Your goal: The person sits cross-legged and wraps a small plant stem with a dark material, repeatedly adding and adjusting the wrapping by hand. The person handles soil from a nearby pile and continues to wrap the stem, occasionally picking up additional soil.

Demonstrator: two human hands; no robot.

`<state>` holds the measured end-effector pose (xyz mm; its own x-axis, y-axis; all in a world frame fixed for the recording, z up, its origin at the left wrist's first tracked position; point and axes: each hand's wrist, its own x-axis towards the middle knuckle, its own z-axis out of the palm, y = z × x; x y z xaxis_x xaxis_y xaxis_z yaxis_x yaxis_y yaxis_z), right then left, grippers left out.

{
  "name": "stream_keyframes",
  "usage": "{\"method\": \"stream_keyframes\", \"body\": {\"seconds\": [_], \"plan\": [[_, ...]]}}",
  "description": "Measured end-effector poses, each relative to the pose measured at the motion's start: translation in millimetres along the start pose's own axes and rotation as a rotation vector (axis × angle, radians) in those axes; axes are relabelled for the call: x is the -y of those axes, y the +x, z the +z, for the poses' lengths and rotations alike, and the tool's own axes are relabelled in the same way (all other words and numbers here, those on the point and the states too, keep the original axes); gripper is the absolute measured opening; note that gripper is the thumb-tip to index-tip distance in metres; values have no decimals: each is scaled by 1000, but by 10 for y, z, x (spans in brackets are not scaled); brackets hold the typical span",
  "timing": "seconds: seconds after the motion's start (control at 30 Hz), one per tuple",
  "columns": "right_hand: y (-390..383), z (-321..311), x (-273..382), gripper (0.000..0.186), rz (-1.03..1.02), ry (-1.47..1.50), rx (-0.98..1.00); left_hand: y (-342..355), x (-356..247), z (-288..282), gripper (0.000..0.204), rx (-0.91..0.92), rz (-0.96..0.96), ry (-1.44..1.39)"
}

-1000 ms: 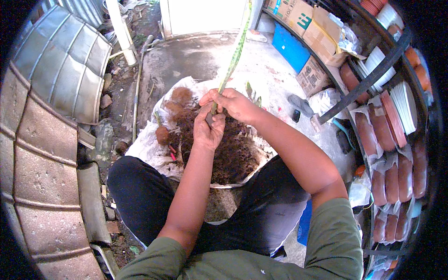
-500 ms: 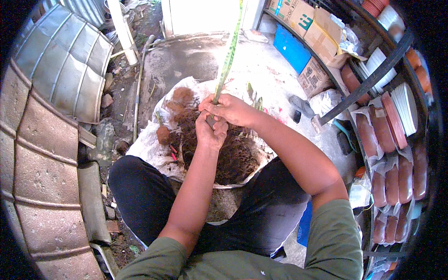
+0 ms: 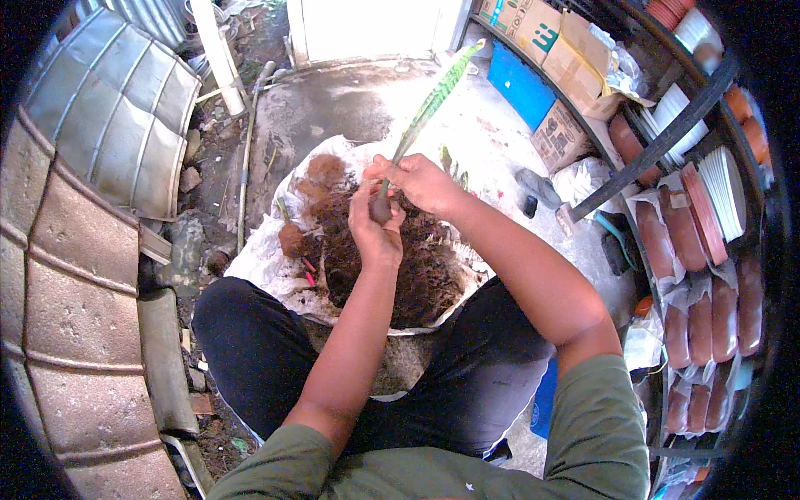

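Observation:
My left hand (image 3: 371, 229) is closed around the dark root ball (image 3: 382, 208) of a long, green mottled leaf plant (image 3: 433, 96). My right hand (image 3: 417, 179) pinches the plant just above it, the leaf leaning up to the right. Beneath both hands dark, fibrous soil (image 3: 392, 283) is heaped on a white sack (image 3: 254, 265), with lighter brown material (image 3: 325, 169) at its back. A round brown ball with a green shoot (image 3: 292, 242) lies left of the soil, near small red-handled items (image 3: 310, 278). More green cuttings (image 3: 450, 167) sit at the back right.
A curved shelf along the right holds cardboard boxes (image 3: 575, 71), wrapped brown troughs (image 3: 692, 325) and a blue container (image 3: 518, 83). A dark diagonal bar (image 3: 633, 154) crosses before it. Metal panels (image 3: 108, 108), brown roofing tiles (image 3: 87, 333) and poles (image 3: 244, 175) line the left.
The long leaf has dropped and tilted further right, so its tip now shows. My fingers have shifted on the plant, exposing more of the root ball.

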<state>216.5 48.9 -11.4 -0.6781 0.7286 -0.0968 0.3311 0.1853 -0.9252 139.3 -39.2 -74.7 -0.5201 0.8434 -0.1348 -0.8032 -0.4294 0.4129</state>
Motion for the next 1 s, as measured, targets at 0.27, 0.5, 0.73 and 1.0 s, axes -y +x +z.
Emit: {"method": "stream_keyframes", "body": {"seconds": [0.27, 0.5, 0.73, 1.0], "plan": [[-34, 104, -56, 68, 10, -51, 20, 57, -48, 54, 48, -288, -60, 180], [-177, 114, 95, 46, -122, -68, 135, 138, -136, -137, 44, -133, -115, 220], [-184, 97, 115, 34, -219, -7, 130, 175, -137, -183, 34, -46, -157, 196], [-183, 27, 121, 28, -243, -187, -63, 256, -237, -229, 36, 126, -519, -52]]}}
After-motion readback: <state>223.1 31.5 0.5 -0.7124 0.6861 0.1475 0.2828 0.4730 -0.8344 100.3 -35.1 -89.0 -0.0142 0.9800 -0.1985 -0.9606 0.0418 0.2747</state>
